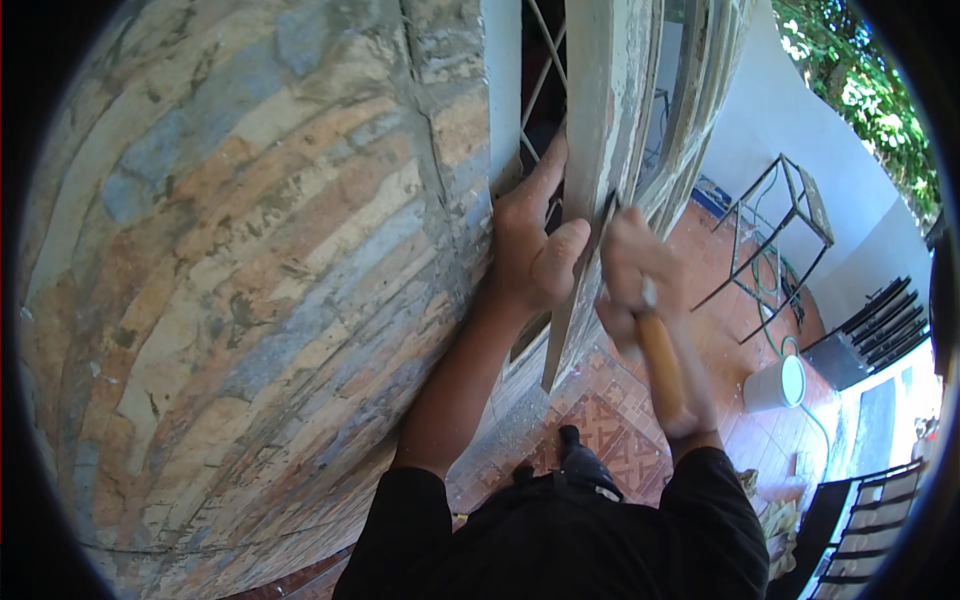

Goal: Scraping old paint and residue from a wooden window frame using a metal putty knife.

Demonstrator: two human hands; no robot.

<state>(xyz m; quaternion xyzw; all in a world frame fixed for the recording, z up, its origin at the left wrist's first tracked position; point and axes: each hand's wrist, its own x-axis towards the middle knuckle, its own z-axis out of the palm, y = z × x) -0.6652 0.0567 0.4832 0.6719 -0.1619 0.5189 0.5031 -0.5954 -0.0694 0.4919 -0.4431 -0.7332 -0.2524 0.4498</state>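
A window sash (590, 150) with peeling, worn whitish paint stands out from the wall. My left hand (535, 240) grips its edge, thumb on the near face and a finger stretched up along the side by the metal lattice. Against the sash's other side, my right hand (640, 275) is wrapped round a wooden-handled tool (660, 365). Its tan handle runs back along my wrist. A dark, narrow end (610, 202) meets the sash; motion blur hides its exact kind.
A stone-clad wall (250, 250) fills the left side. To the right, a metal stand frame (775, 235), a white bucket (775, 385), a green hose (820, 425) and a stack of black slatted items (875, 330) occupy the tiled floor (600, 425). Another slatted piece (865, 535) is at lower right.
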